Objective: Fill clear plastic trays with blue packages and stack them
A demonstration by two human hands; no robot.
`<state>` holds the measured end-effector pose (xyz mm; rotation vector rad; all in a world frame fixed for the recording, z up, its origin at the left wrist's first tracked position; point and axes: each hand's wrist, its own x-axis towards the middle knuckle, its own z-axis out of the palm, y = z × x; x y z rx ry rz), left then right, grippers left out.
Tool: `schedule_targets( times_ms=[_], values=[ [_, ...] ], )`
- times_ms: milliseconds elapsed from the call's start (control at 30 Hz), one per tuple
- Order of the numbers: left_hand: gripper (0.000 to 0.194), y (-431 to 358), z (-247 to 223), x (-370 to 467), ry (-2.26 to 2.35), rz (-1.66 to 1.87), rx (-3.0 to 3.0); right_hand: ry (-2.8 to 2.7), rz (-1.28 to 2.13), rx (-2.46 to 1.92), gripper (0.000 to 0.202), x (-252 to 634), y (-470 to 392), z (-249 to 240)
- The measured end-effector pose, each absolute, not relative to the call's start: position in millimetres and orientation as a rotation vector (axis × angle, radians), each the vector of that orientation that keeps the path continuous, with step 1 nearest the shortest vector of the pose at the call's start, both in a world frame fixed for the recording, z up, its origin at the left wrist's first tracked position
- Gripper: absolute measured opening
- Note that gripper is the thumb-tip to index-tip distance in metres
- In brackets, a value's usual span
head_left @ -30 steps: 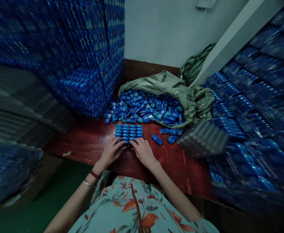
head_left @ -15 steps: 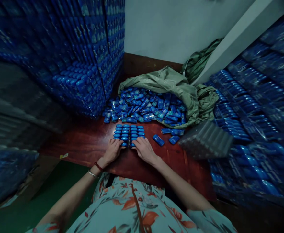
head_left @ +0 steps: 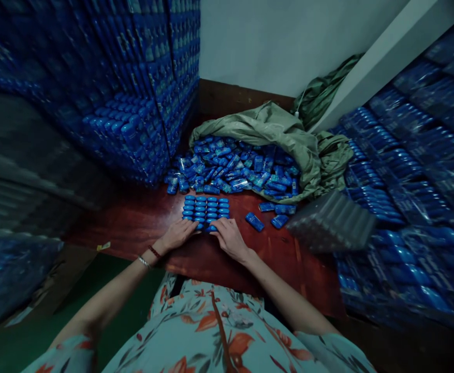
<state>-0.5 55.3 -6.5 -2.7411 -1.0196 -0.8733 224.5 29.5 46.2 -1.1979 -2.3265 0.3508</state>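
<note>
On the red-brown table, a block of small glossy blue packets (head_left: 205, 207) stands in neat rows, with several columns side by side. My left hand (head_left: 179, 232) is at the block's near left corner, its fingers curled over the nearest packets. Mirroring it, my right hand (head_left: 229, 235) grips the near right corner, fingers bent on top and thumb toward the middle. The fingers partly cover the near row. To the right of my right hand lie several loose blue packets (head_left: 254, 221), apart from the block.
Behind the block, many loose blue packets (head_left: 230, 166) spill from an open green sack (head_left: 267, 122). Wrapped stacks of blue packets (head_left: 133, 140) rise at the left, and more stacks (head_left: 397, 181) at the right. A grey ribbed block (head_left: 331, 223) stands at the table's right.
The gap down the middle of the packet block has closed, its two halves now together. Both hands stay at the near corners. The view has shifted slightly.
</note>
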Motion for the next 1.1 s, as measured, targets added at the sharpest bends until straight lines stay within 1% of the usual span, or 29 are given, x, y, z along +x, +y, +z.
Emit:
schedule_targets(
  times_ms=[100,200,300,400,467,567,667,733,800,833,1000,1100],
  values=[
    [0.031,57,-8,5,-1.173,-1.03,-2.694,-2.26,0.379,-1.146,0.023,226,27,41],
    [0.029,54,-12,9,-1.176,-1.11,-2.653,-2.296,0.343,-1.122,0.026,227,26,36],
    [0.024,49,-16,7,-1.056,-1.04,-2.694,-2.22,0.353,-1.091,0.026,228,27,39],
    [0.023,44,-15,0,-0.965,-0.883,-2.776,-1.833,0.433,-1.209,0.021,234,31,53],
    [0.027,42,-13,-3,-0.988,-0.81,-2.813,-1.551,0.595,-1.316,0.019,240,33,64],
    [0.026,41,-12,-2,-1.084,-0.84,-2.853,-1.283,1.09,-1.38,0.029,248,31,75],
    [0.021,42,-14,2,-1.236,-0.999,-2.914,-1.214,1.539,-1.345,0.043,252,22,73],
    [0.02,42,-16,3,-1.331,-1.088,-2.948,-1.241,1.628,-1.34,0.049,252,16,66],
    [0.02,41,-17,3,-1.398,-1.121,-2.979,-1.366,1.498,-1.398,0.049,250,11,58],
    [0.02,41,-17,3,-1.423,-1.118,-2.997,-1.477,1.354,-1.447,0.047,248,10,53],
    [0.019,40,-10,3,-1.526,-1.116,-3.074,-2.196,0.424,-1.6,0.038,234,9,39],
    [0.018,39,-7,5,-1.566,-1.158,-3.092,-2.517,0.115,-1.711,0.033,223,11,44]
  ],
)
